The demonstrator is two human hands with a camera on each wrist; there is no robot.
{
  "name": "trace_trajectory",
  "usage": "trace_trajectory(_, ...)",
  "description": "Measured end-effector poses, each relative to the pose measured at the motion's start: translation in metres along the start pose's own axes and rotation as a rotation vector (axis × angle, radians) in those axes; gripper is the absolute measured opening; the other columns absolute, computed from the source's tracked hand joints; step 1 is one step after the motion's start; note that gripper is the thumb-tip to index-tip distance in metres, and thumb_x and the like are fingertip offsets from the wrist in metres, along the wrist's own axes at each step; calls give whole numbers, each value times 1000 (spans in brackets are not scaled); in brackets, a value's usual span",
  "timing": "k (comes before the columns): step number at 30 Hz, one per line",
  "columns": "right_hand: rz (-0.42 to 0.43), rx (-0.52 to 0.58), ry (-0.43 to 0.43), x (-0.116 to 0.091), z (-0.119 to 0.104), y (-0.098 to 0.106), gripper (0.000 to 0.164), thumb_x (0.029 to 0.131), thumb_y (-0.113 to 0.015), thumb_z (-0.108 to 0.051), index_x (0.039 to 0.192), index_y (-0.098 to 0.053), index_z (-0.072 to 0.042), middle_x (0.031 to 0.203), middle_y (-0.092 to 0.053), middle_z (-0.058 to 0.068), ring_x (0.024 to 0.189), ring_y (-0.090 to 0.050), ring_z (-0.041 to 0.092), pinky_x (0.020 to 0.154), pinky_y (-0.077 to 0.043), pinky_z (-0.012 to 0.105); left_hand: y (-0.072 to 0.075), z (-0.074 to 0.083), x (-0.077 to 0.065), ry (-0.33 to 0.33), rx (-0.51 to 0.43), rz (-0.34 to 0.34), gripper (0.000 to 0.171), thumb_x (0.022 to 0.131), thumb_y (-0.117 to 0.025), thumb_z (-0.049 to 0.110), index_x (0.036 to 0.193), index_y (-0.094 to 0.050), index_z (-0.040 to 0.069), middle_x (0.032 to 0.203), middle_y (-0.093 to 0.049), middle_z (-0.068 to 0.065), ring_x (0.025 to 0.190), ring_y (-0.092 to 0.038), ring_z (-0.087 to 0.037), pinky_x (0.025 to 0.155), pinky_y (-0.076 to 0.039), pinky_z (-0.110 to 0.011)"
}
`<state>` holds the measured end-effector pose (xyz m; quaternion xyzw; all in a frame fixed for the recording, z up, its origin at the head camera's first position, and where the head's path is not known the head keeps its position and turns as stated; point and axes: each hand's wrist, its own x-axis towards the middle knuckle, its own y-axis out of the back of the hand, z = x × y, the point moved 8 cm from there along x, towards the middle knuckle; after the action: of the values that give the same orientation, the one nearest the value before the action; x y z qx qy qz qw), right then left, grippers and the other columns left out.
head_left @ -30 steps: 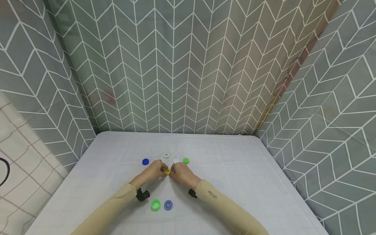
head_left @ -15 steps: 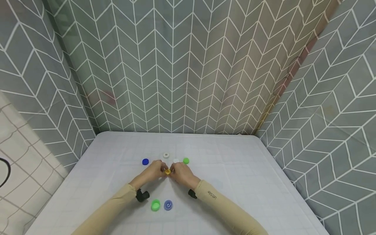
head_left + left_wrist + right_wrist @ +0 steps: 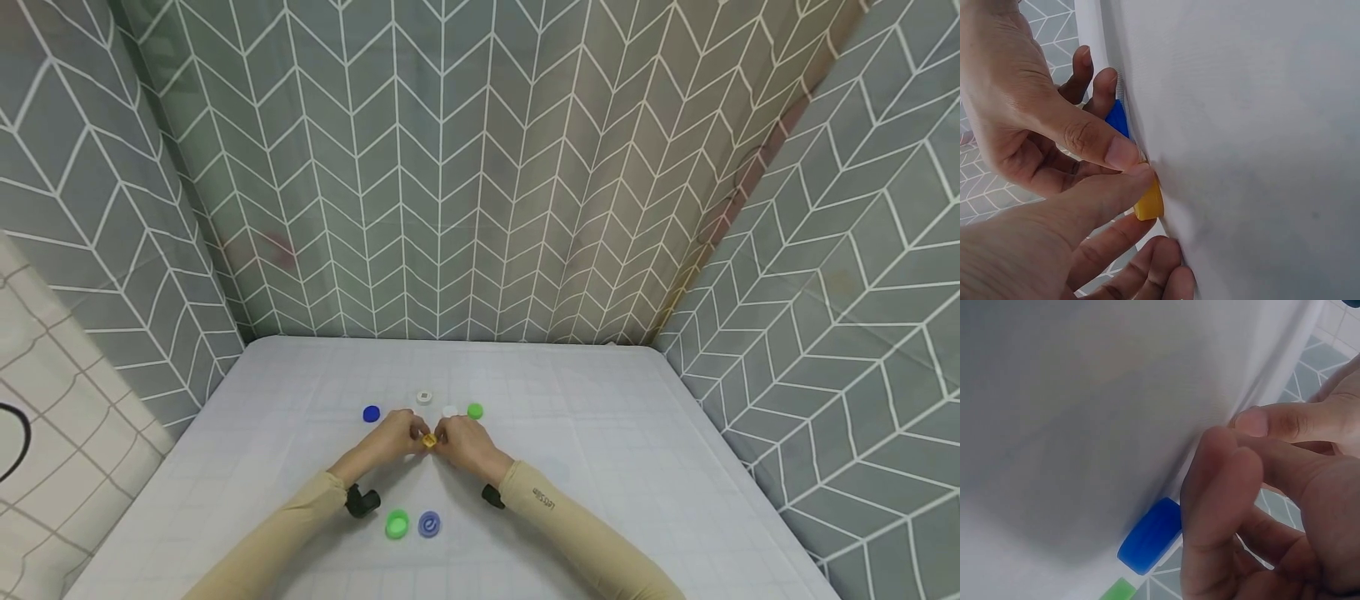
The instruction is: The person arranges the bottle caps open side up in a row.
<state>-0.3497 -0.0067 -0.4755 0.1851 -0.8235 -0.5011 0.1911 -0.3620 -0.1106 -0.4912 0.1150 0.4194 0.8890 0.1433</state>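
Near the middle of the white table (image 3: 600,400): yellow cap (image 3: 429,441), gripped from both sides;
Left hand (image 3: 397,435): grasping yellow cap;
Right hand (image 3: 462,442): pinching its opposite side;
Between sleeves (image 3: 585,529): green cap (image 3: 397,524) beside purplish-blue cap (image 3: 430,524).

A: Head view?
B: High, well back, facing forward and down; table (image 3: 637,467) across lower frame.
A: Wrists?
B: Close-up, tilted: table right in left wrist, upper left in right wrist.
A: Overlap?
B: Head, left wrist share yellow cap (image 3: 1149,205).

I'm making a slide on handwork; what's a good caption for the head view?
Left hand and right hand meet at a small yellow object over a white table, round pieces scattered about.
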Motion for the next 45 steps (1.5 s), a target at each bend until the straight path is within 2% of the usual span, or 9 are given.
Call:
trace_trajectory(10, -11, 23, 1, -3, -1, 6, 14, 83, -73, -14, 94, -73, -6, 84, -71, 2, 65, -56, 4, 58, -45, 17, 0, -2, -1, 23, -37, -3, 21, 74, -79, 9, 93, -74, 3, 79, -63, 0, 70, -56, -9, 59, -47, -21)
trace_trajectory(16, -23, 50, -7, -8, -4, 14, 16, 85, -72, -16, 98, -71, -7, 88, -71, 3, 68, -58, 3, 57, -45, 16, 8, 8, -8, -23, -36, 18, 21, 75, -80, 13, 94, -74, 5, 80, -66, 1, 71, -58, -9, 62, -48, -21)
trace_trajectory(22, -17, 104, -18, -21, -8, 25, 19, 87, -70, -17, 104, -69, -9, 89, -72, 2, 53, -55, -1, 50, -45, 18, 14, 21, -16, -72, -81, 24, 21, 77, -78, 16, 96, -72, 9, 86, -73, -1, 79, -67, -10, 73, -54, -28)
trace_trajectory(28, 25, 187, -19, -30, -9, 37, 21, 89, -69, -18, 107, -69, -9, 90, -74, 4, 47, -55, 0, 46, -43, 20, 16, 28, -22, -76, -164, 21, 22, 80, -77, 17, 99, -68, 11, 88, -74, -1, 82, -70, -10, 74, -55, -28)
trace_trajectory(35, 69, 192, -25, -33, -5, 41, 27, 89, -69, -22, 112, -68, -8, 94, -74, 6, 46, -55, -1, 48, -44, 18, 17, 35, -24, -98, -224, 39, 26, 82, -75, 11, 106, -67, 7, 89, -73, -2, 81, -68, -10, 69, -54, -21)
trace_trajectory(45, 111, 218, -27, -36, -4, 53, 22, 91, -66, -21, 110, -70, -10, 97, -74, 2, 50, -56, -2, 48, -46, 19, 26, 43, -27, -69, -236, 77, 17, 88, -70, 15, 104, -72, 11, 99, -74, -6, 90, -71, -19, 76, -57, -31)
